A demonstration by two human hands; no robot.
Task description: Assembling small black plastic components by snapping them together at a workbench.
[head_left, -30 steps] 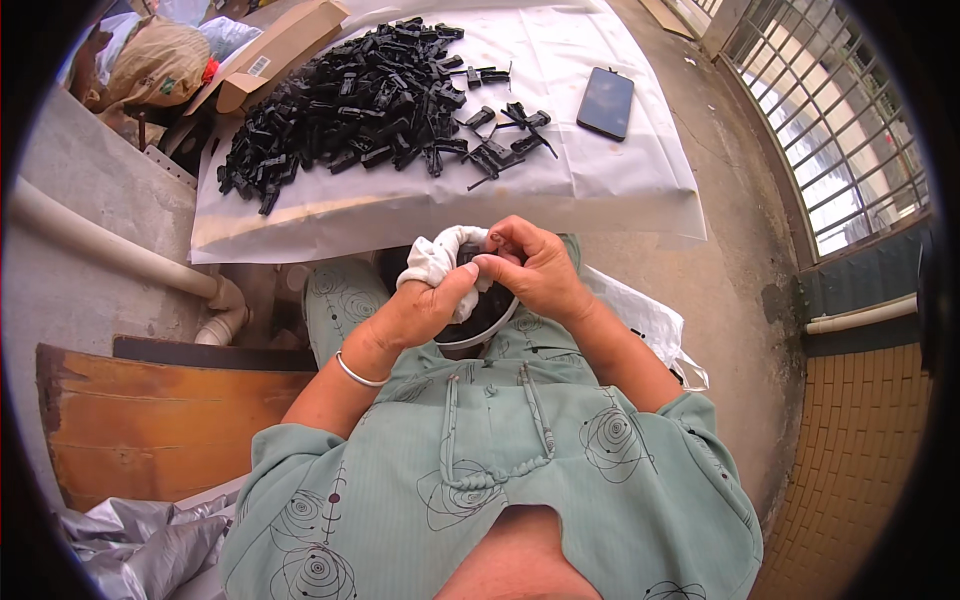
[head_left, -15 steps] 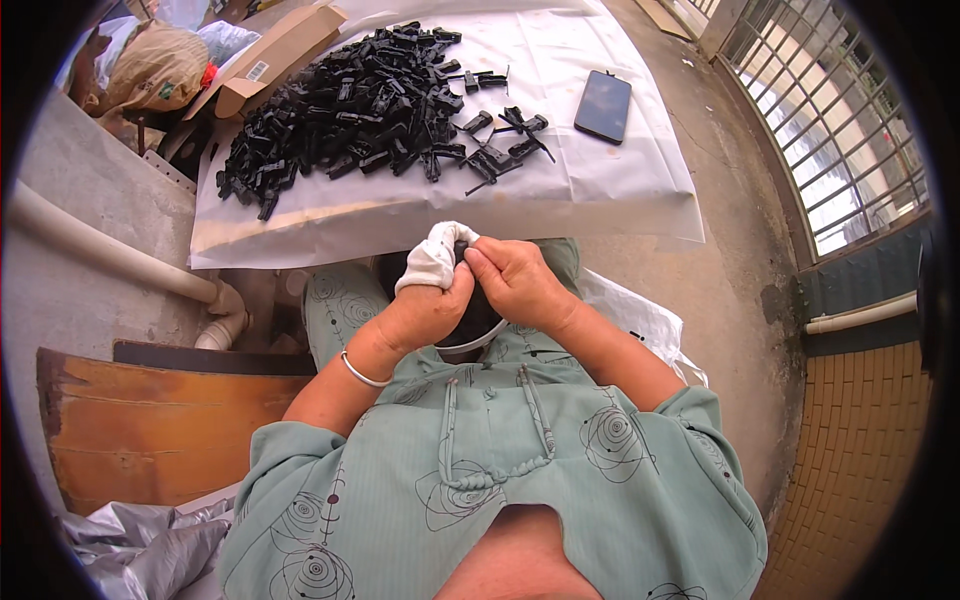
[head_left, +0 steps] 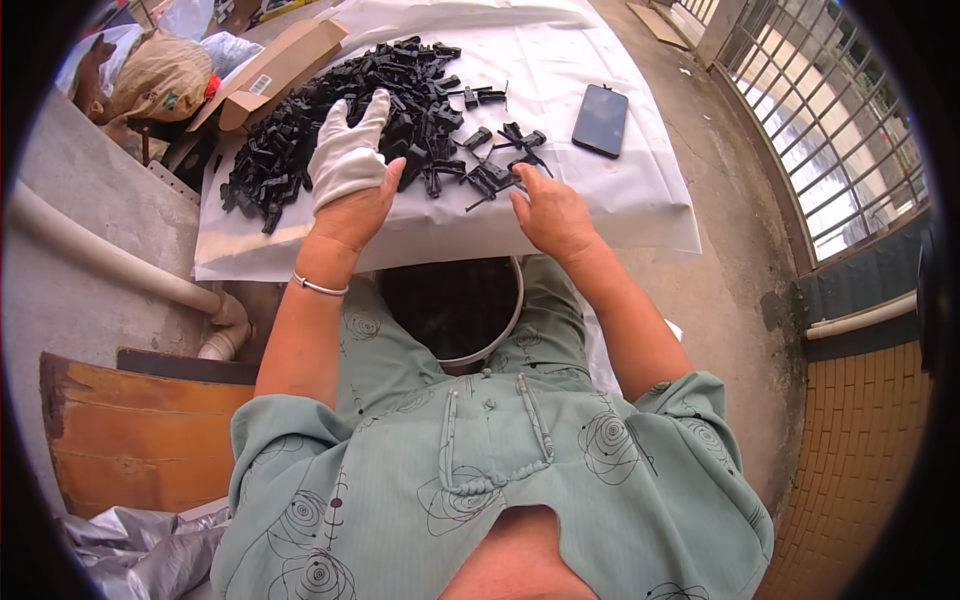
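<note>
Makeshift workshop spot: sheet-covered table [head_left: 640,205] heaped with small black parts [head_left: 285,145], concrete floor [head_left: 740,290], exposed pipe [head_left: 130,262], metal grille [head_left: 825,125].

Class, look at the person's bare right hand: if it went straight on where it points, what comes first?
Probably the loose cluster of small black plastic parts on the white-covered table, just beyond the right hand; depth is unclear, so it may already touch them.

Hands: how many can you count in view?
2: the left hand, partly in a white glove, over the black pile; the right hand, bare, near the loose black parts.
</note>
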